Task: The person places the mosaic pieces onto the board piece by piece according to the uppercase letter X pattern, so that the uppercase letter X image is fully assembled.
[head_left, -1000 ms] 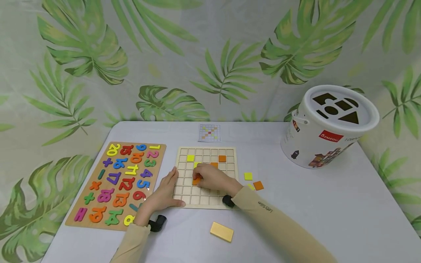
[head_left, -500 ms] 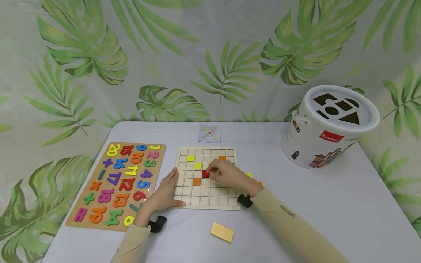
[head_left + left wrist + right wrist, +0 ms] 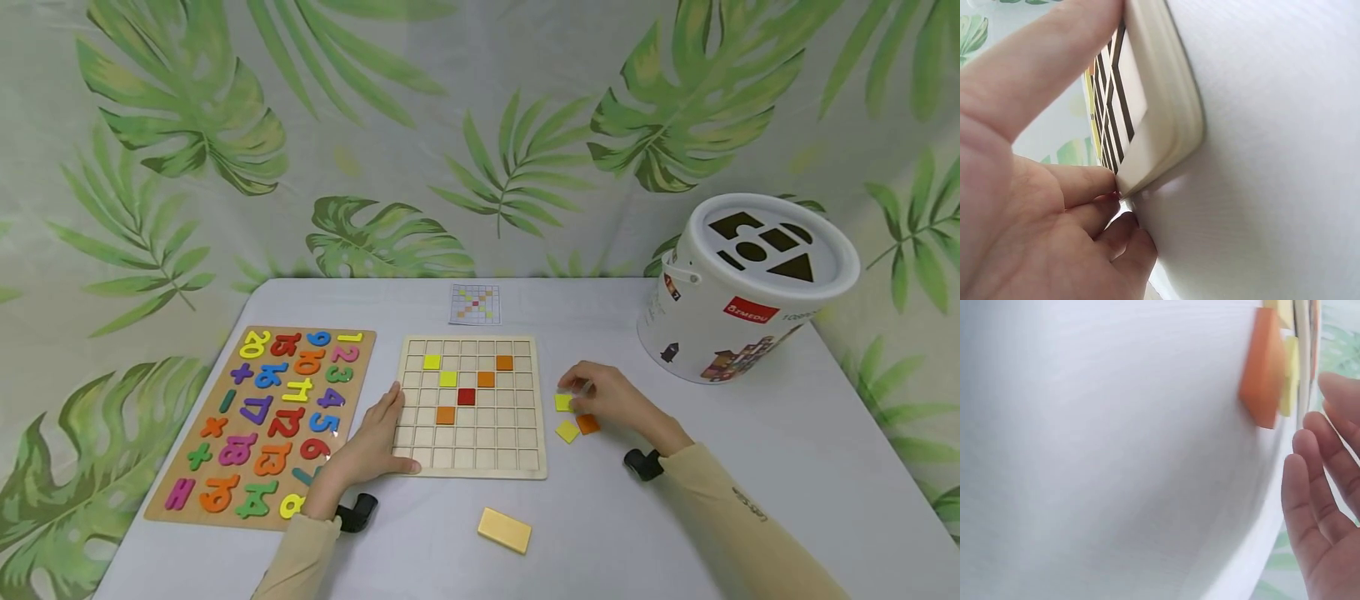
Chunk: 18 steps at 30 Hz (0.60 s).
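A pale wooden grid board (image 3: 506, 460) lies mid-table with yellow, orange and red square tiles in its cells. One red tile (image 3: 467, 397) is near its middle, with an orange tile (image 3: 446, 415) diagonally below left. My left hand (image 3: 373, 442) rests at the board's left edge, thumb at the near corner; the left wrist view shows the thumb over the frame. My right hand (image 3: 611, 396) is right of the board, above a loose yellow tile (image 3: 562, 403). Beside that lie an orange tile (image 3: 588, 425) and another yellow tile (image 3: 567, 431). In the right wrist view the fingers look apart from the tiles.
A number puzzle board (image 3: 232, 392) lies at the left. Behind the grid board is a small pattern card (image 3: 476, 304) with a coloured X. A gold block (image 3: 505, 530) lies in front. The white bucket (image 3: 742, 308) with a shape-cut lid stands at the back right.
My right hand has moved off the grid board, rightward to the loose tiles, leaving the orange and red tiles in their cells. The left hand has stayed at the board's edge.
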### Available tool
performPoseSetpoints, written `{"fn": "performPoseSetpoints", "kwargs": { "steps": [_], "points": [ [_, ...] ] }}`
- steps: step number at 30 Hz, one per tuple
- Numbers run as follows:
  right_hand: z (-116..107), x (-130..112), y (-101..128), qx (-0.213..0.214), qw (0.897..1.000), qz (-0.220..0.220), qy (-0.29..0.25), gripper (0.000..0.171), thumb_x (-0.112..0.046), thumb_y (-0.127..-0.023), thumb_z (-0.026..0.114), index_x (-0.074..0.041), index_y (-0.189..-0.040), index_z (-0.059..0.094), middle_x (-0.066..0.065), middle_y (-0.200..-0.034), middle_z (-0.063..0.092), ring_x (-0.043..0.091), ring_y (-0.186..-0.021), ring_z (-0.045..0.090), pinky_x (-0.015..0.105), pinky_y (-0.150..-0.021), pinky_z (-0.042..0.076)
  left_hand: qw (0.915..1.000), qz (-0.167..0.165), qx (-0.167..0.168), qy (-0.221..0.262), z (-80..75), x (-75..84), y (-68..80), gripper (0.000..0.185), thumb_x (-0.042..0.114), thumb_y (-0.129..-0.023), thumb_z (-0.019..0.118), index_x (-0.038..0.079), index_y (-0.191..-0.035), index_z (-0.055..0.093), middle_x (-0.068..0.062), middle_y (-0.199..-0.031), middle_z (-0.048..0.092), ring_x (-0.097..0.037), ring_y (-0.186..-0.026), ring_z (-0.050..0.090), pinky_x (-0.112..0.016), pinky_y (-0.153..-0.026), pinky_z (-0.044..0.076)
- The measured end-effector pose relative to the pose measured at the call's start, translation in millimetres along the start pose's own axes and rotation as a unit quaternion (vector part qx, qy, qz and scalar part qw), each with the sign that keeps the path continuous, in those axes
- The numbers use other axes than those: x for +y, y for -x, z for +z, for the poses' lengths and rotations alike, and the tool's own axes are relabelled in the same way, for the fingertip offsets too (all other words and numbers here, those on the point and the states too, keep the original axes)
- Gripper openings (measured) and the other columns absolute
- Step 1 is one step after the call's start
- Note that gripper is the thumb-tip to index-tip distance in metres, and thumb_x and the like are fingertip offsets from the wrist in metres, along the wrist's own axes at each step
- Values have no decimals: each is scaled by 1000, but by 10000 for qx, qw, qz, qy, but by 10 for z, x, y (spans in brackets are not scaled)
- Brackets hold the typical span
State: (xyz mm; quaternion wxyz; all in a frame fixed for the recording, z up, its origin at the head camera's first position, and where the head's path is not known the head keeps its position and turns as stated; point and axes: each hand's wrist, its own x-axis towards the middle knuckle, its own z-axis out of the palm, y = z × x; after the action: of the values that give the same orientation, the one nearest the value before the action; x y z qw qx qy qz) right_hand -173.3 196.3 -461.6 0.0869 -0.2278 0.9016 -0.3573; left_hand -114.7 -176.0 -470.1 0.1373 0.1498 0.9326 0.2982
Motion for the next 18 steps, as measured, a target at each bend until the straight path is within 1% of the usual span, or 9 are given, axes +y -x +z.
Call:
{"fn": "performPoseSetpoints", "kwargs": {
  "steps": [3,6,9,14,18],
  "points": [
    [29,16,20,-118,9999,-42,115,24,-2,-73,71,-9,-95,63,-1,-92,58,16,-84,52,30,-72,46,10000,26,55,58,-1,10,10,108,28,-63,82,-10,-139,14,-20,-148,2,-39,-132,9,-51,-102,21],
    [54,19,25,-137,9992,-101,369,24,-2,-73,71,-9,-94,63,-2,-91,58,14,-82,51,28,-71,45,10000,-14,28,23,2,15,12,108,29,-64,81,-9,-140,14,-18,-148,1,-38,-132,8,-50,-102,21],
    [66,9,18,-152,9989,-23,449,23,-1,-74,70,-10,-93,62,-3,-91,57,14,-80,50,28,-70,45,10000,-3,23,12,0,26,16,107,28,-65,81,-9,-140,13,-18,-149,0,-38,-132,8,-49,-102,21],
    [65,-22,0,-131,9995,124,276,20,-4,-76,66,-12,-94,62,-4,-91,57,13,-80,51,29,-72,46,10000,55,-12,48,1,25,29,105,24,-67,79,-8,-140,11,-17,-149,0,-37,-133,7,-48,-103,21],
    [79,-125,-54,-9,9999,-50,131,21,-3,-75,66,-10,-95,62,-3,-91,57,14,-82,51,30,-73,46,10000,46,-22,10,-2,9,22,106,26,-67,80,-8,-140,11,-18,-149,0,-37,-133,7,-48,-103,21]
  ]
}}
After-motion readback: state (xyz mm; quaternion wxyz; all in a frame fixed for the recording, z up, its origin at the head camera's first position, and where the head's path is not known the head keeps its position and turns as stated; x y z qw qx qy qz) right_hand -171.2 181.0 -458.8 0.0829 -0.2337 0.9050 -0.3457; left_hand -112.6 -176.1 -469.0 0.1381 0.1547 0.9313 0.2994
